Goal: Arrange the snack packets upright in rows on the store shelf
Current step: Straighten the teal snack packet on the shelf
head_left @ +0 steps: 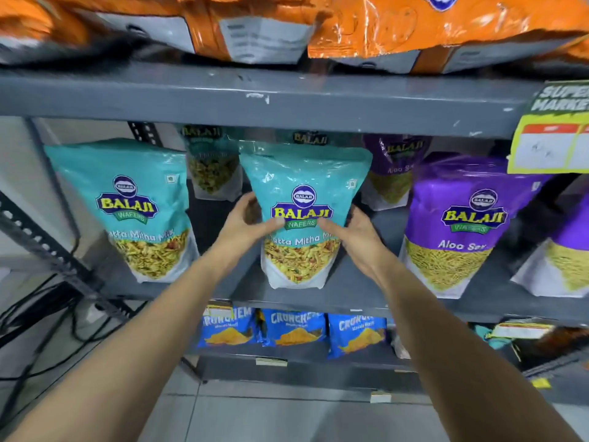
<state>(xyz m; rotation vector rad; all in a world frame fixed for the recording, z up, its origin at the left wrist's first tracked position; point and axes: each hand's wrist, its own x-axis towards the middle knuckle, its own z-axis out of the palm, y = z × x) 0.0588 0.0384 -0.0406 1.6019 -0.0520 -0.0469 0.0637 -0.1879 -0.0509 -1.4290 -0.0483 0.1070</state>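
A teal Balaji snack packet (pixel 299 199) stands upright at the front middle of the grey shelf (pixel 357 291). My left hand (pixel 245 221) grips its left side and my right hand (pixel 353 231) grips its right side, thumbs on the front. Another teal packet (pixel 127 205) stands upright at the left. A purple Aloo Sev packet (pixel 459 224) stands upright at the right. Behind them stand a smaller teal packet (pixel 212 164) and a purple packet (pixel 390 167), partly hidden.
Orange packets (pixel 414 23) lie on the shelf above. Blue Crunchem packets (pixel 293 327) stand on the shelf below. A yellow price tag (pixel 551 141) hangs at the upper right. Another purple packet (pixel 564 260) shows at the right edge. Black cables (pixel 38 330) lie on the floor at left.
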